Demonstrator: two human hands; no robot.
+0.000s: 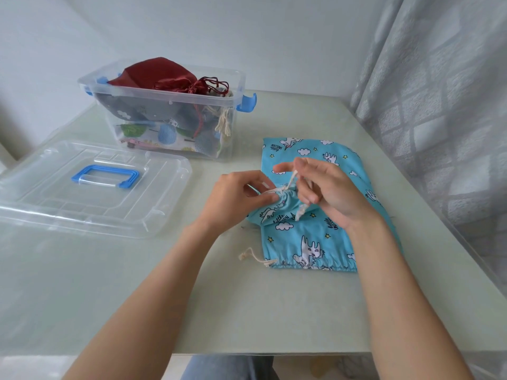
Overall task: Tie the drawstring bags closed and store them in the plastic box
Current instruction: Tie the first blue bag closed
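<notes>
The only readable writing is the print repeated on the blue unicorn fabric. On the upper drawstring bag (315, 165), near its far left corner, small dark letters read "little UNICORN", seen turned sideways. On its gathered neck, just under the left hand (241, 196), the word "little" shows in script, with what looks like part of "UNICORN" beside it, upside down and creased. Beside the right hand (329, 187) the print shows sideways again, seemingly "little UNICORN". The plastic box (164, 105) and its lid (90, 187) show no legible label.

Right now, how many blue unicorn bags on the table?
2: one bunched bag in both hands, one flat bag beneath it. More may lie hidden underneath.
</notes>
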